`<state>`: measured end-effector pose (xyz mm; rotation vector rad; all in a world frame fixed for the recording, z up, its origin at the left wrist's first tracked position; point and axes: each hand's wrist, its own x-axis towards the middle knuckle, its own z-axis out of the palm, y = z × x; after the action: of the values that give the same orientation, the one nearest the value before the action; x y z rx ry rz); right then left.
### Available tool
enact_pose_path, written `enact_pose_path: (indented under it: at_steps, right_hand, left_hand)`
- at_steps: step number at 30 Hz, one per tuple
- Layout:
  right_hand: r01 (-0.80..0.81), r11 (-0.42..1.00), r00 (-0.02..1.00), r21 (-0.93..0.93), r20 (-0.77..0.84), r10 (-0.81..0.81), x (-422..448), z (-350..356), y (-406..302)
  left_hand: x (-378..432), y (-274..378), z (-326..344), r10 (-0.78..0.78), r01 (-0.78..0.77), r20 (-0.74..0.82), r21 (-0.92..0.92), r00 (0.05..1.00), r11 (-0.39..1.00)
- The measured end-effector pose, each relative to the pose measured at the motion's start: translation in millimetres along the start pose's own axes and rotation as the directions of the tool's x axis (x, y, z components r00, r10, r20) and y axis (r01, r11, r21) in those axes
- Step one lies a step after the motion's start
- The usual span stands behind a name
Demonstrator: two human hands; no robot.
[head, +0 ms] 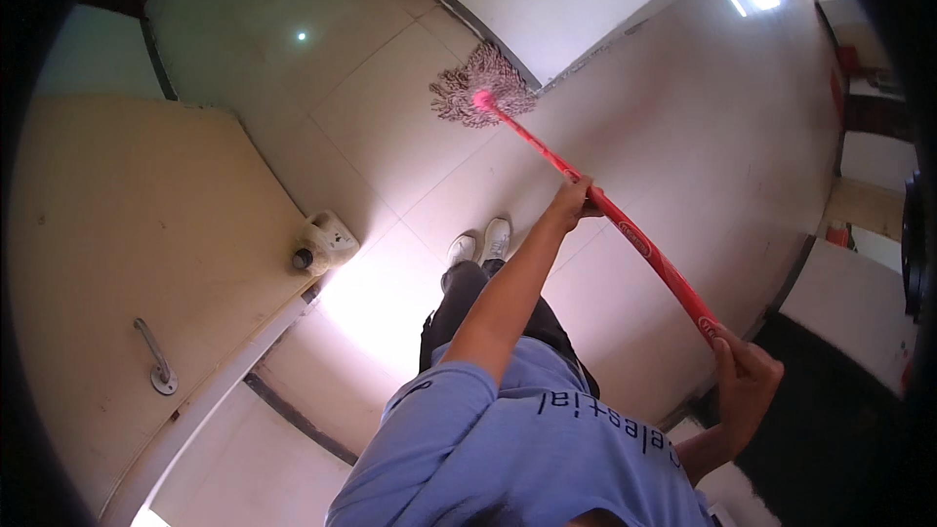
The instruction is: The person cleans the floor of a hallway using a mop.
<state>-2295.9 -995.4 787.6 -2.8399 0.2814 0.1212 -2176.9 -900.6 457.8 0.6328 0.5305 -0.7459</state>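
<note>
A string mop's red handle (659, 263) slants across the view in front of me. My left hand (578, 203) grips it around the middle of its length. Near the handle's upper end, my right hand (747, 373) is closed on it. The mop head (483, 88), of mottled dark and pale strands around a pink socket, lies spread on the tiled floor (366, 139). Its strands reach the dark skirting at the corner of a white wall (527, 0).
At my left a cream door (132, 234) with a metal lever handle (157, 359) stands open. A dirty white plastic jug (327, 241) with a dark cap is by the door's edge. My white shoes (479, 241) are on the tiles. A dark mat-like area (805, 395) lies at right.
</note>
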Motion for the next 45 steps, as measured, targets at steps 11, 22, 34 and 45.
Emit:
enact_pose_path:
  at_steps: [11,22,34,45]
  right_hand:
    - [-0.026,0.993,0.966,0.113,0.259,-0.004,3,27,11]
    - [-0.302,0.952,0.925,0.043,-0.229,0.304,-66,-12,0]
    - [0.349,0.933,0.935,-0.091,0.097,-0.341,-22,-46,-62]
    - [0.421,0.826,0.583,0.374,0.587,-0.562,53,84,-122]
  left_hand:
    - [-117,-59,-126,-0.256,0.231,-0.263,-0.121,0.930,0.965]
    - [-29,-60,13,-0.251,0.238,0.115,0.118,0.961,0.964]
    - [-66,-37,-6,0.056,-0.005,0.173,-0.281,0.983,0.960]
    - [-198,-76,-204,-0.222,-0.137,-0.490,-0.595,0.843,0.792]
